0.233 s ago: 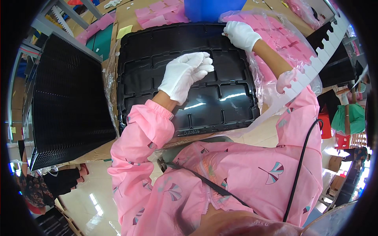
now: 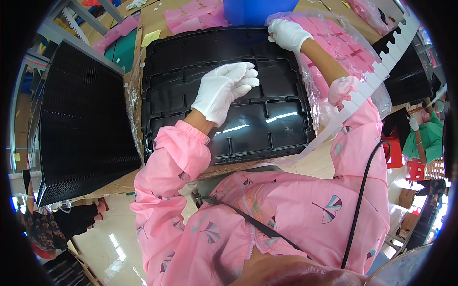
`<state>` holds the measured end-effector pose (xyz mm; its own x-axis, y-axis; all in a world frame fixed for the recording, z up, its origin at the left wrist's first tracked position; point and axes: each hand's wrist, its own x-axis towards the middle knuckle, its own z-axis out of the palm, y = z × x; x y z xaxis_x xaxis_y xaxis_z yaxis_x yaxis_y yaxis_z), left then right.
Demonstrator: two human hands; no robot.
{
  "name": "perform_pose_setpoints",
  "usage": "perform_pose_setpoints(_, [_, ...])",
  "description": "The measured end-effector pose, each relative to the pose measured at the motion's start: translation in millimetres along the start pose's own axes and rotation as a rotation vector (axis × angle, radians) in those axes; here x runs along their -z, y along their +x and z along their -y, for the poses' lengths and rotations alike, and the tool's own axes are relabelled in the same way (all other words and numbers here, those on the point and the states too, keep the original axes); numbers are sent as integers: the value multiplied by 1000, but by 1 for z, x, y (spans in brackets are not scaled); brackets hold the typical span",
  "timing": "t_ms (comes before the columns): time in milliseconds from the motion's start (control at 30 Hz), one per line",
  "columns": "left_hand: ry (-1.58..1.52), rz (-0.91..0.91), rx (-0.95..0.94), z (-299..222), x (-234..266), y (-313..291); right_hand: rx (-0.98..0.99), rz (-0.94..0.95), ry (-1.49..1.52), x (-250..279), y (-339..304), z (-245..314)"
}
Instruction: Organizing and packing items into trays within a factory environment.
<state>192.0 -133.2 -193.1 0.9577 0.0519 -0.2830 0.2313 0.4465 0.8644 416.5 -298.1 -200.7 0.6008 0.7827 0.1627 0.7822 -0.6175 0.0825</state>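
Observation:
A shallow black plastic tray (image 2: 191,52) with molded compartments lies in front of me, its surface shiny. My left hand (image 2: 222,90), in a white glove, is over the tray's middle with its fingers curled in; whatever they may hold is hidden. At the tray's far right corner my right hand (image 2: 289,35), also gloved in white, has its fingertips drawn together. Just below them a small pale piece (image 2: 272,39) shows against the tray's edge. I cannot tell whether the fingers grip it.
Tall stacks of black trays (image 2: 86,119) stand at the left. Behind my tray is a blue bin (image 2: 257,12); pink sheets in clear plastic (image 2: 329,38) lie to its right. A white notched strip (image 2: 377,76) crosses near my right arm. A person in green (image 2: 427,138) is farther right.
My right hand has shifted slightly left and away from me along the tray's far corner. My left hand stays in place. At the right, the person in green has moved an arm.

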Motion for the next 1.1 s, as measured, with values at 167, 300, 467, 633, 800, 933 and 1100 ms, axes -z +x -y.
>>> perform_pose_setpoints(167, [3,21,2,3,3,2,72,-23,-48,-8,-8,-5])
perform_pose_setpoints(300, [15,20,8,1,0,0,54,11,-86,-2,-18,2])
perform_pose_setpoints(467, [3,30,3,2,1,0,105,-13,-145,-4,-19,3])
perform_pose_setpoints(633, [13,28,12,2,0,0,14,-4,-24,-1,-13,-1])
perform_pose_setpoints(800, [6,31,5,1,1,0,-79,203,161,12,7,-6])
perform_pose_setpoints(933, [1,62,-1,4,3,2,-19,326,164,11,16,-15])
perform_pose_setpoints(1100, [15,41,9,2,0,0,35,279,75,-13,34,-24])
